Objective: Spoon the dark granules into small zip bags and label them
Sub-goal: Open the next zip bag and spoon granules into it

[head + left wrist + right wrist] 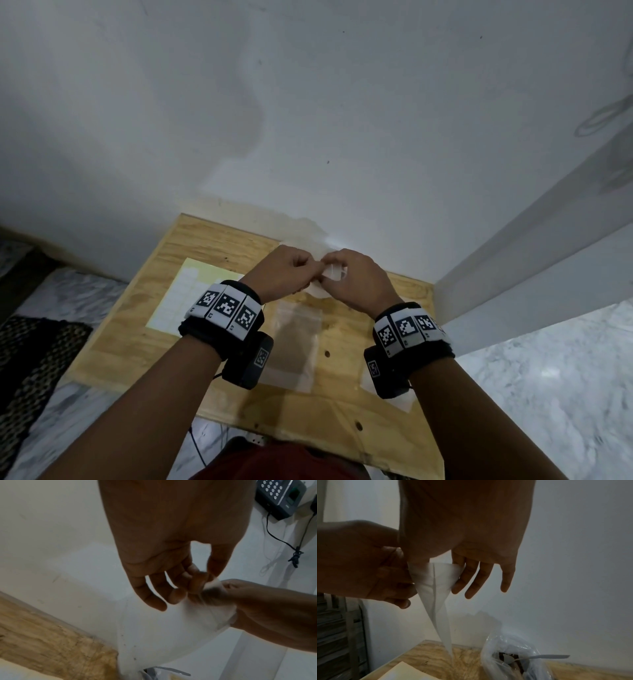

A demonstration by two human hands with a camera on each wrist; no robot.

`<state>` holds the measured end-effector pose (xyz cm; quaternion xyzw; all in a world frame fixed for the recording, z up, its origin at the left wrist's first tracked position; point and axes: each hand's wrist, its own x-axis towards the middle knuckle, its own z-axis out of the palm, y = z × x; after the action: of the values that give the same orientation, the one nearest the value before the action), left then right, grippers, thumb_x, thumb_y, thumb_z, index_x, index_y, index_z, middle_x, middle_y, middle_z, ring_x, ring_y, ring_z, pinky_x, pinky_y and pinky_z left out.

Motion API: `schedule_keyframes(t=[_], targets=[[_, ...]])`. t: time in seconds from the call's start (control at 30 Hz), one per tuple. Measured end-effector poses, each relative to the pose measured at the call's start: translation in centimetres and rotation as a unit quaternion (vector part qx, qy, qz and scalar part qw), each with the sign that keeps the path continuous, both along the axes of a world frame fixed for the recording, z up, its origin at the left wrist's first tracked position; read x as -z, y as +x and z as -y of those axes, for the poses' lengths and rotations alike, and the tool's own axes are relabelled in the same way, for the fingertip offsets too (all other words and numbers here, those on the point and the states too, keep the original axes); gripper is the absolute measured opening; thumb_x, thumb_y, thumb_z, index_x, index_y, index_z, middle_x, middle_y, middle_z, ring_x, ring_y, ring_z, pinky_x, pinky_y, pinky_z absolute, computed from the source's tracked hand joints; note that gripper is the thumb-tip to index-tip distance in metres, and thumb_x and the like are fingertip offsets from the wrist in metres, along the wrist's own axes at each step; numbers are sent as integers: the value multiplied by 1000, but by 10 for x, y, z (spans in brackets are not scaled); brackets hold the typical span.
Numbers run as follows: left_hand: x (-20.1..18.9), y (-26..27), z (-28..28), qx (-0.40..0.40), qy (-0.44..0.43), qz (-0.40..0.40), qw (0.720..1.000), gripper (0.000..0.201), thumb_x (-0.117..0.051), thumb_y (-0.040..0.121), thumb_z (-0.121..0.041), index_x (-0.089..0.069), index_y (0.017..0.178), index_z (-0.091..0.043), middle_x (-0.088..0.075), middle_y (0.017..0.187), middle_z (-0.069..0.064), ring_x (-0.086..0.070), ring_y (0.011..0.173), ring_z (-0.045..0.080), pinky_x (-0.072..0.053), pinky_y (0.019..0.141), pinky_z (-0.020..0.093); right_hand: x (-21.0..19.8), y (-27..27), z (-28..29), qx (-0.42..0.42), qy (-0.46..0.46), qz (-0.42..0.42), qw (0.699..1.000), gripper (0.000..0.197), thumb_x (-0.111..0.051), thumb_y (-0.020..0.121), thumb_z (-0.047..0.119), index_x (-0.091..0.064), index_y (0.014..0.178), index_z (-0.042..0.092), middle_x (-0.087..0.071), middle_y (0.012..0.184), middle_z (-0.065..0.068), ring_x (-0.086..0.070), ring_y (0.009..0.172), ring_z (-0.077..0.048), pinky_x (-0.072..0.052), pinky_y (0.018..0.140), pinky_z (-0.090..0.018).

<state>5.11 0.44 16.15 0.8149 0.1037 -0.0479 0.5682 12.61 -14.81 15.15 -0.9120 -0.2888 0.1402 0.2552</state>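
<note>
Plywood makes up the pale, knotty tabletop (137, 329), pushed against a white wall, likely to keep the work within arm's reach. On its left part lies a cream sheet of blank white labels (178, 301), flat and untouched, waiting for the labelling step; no writing legible on it. A filled clear zip bag with brownish contents (294, 346) lies flat at centre, between the wrists. At the far side, a crumpled clear plastic sack of dark granules (511, 655) stands open with a metal spoon (539, 657) resting in its mouth, handle pointing out for easy pickup. Raised above the table, a small empty translucent zip bag (435, 588) hangs mouth-up. Left hand (284, 274) and right hand (356, 277) each pinch its top edge from opposite sides, probably to pull the seal apart before spooning. Wrist bands carry black-and-white square marker codes only; no brand readable.
</note>
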Motion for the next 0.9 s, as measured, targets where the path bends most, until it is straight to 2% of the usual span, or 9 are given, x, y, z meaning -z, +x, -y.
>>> schedule_keyframes(t=[0.1, 0.2, 0.27, 0.4, 0.5, 0.6, 0.67, 0.8, 0.9], targets=[[3, -3, -11, -25, 42, 62, 997, 20, -70, 85, -40, -59, 90, -23, -56, 88, -5, -50, 77, 7, -42, 70, 22, -4, 1, 3, 7, -7, -9, 1000, 32, -65, 78, 51, -65, 103, 31, -63, 104, 17, -59, 96, -7, -51, 81, -32], [13, -7, -24, 25, 146, 55, 987, 86, -80, 64, -58, -37, 134, -34, -35, 136, -6, -33, 123, 11, -32, 98, 29, -9, 4, 6, 17, 1, -29, 999, 28, -67, 79, 46, -65, 102, 30, -60, 97, 20, -59, 86, -7, -49, 69, -27], [20, -8, -23, 72, 190, 69, 977, 118, -74, 49, -72, -20, 147, -32, -20, 149, -9, -19, 133, 8, -22, 107, 32, -12, 5, 5, 22, 23, -57, 998, 24, -68, 79, 44, -67, 100, 31, -61, 95, 20, -59, 82, -6, -46, 64, -24], [33, -6, -8, 50, 189, 127, 972, 122, -68, 45, -76, -26, 147, -23, -26, 146, -12, -17, 126, -2, -20, 111, 31, -18, 3, -1, 27, 43, -105, 993, 22, -68, 80, 40, -71, 100, 29, -63, 90, 19, -60, 79, -2, -43, 61, -18], [38, -2, -3, 12, 193, 166, 967, 107, -69, 50, -71, -39, 139, -18, -34, 130, -18, -24, 118, -6, -27, 110, 34, -17, 3, -4, 46, 44, -119, 991, 27, -67, 81, 38, -71, 105, 26, -61, 86, 19, -57, 66, -1, -37, 51, -15], [32, 0, -1, 9, 170, 186, 968, 89, -69, 56, -64, -45, 131, -22, -43, 126, -12, -34, 114, -1, -39, 104, 41, -15, 3, -5, 51, 71, -136, 987, 26, -68, 83, 39, -74, 101, 22, -64, 90, 16, -59, 71, -2, -37, 48, -10], [31, 1, 0, 4, 145, 191, 971, 78, -66, 57, -60, -46, 125, -28, -45, 121, -9, -35, 108, -1, -43, 98, 38, -16, 3, -4, 49, 101, -146, 983, 24, -68, 84, 41, -74, 96, 21, -67, 90, 12, -61, 75, -2, -38, 50, -9], [43, 7, -10, -9, 128, 113, 985, 101, -68, 51, -66, -39, 138, -24, -37, 131, -16, -30, 125, 7, -35, 106, 36, -17, 10, 4, 76, 170, -149, 971, 20, -64, 88, 40, -74, 90, 23, -72, 89, 13, -65, 84, 1, -48, 73, -15], [45, 13, -17, -2, 130, 66, 989, 106, -74, 49, -65, -38, 140, -24, -39, 136, -9, -31, 126, 11, -33, 105, 33, -7, 27, 23, 130, 197, -118, 965, 14, -62, 90, 35, -71, 84, 27, -72, 86, 14, -68, 83, -3, -51, 76, -20]])
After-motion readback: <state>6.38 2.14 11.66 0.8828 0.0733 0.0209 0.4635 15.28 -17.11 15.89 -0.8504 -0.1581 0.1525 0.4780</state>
